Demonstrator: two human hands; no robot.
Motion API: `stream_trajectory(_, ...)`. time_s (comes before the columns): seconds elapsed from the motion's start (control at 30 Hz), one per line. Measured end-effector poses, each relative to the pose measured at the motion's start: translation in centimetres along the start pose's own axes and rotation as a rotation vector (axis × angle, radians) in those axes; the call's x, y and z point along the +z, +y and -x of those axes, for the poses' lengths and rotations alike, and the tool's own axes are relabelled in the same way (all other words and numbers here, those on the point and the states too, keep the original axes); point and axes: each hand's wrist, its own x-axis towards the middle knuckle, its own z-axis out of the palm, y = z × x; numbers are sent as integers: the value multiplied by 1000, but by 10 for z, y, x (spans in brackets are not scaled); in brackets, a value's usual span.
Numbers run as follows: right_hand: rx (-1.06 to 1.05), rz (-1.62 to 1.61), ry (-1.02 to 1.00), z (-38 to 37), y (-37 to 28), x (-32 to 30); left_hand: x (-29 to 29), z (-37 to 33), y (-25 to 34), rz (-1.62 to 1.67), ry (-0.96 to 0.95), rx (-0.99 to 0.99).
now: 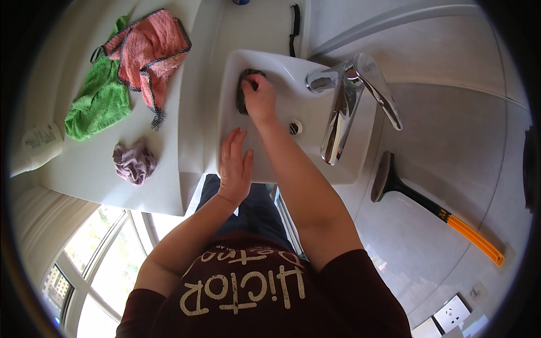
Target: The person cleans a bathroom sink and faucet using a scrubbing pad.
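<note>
Inside a white washbasin (pixel 284 169), my right hand (pixel 260 102) is closed over a dark grey-green scouring pad (pixel 242 103). The pad is pressed to the left part of the basin, and my fingers cover some of it. My left hand (pixel 235 172) lies open at the basin's near left edge, fingers stretched out and together, holding nothing. A drain hole (pixel 295 128) shows to the right of my right forearm. The chrome faucet (pixel 340 112) stands over the right side of the basin.
On the counter at left lie a pink cloth (pixel 155 48), a green cloth (pixel 100 107) and a crumpled mauve cloth (pixel 134 161). A white bottle (pixel 38 147) is at the far left. A black brush (pixel 295 28) lies behind the basin. An orange-handled tool (pixel 445 217) is at right.
</note>
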Motion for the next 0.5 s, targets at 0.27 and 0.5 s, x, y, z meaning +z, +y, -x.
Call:
stream_trajectory(0.27, 454, -574, 543, -2, 17, 15, 2, -3, 0, 34, 16, 3)
stream_trajectory(0.5, -7, 418, 243, 33, 22, -15, -3, -1, 0, 48, -3, 4)
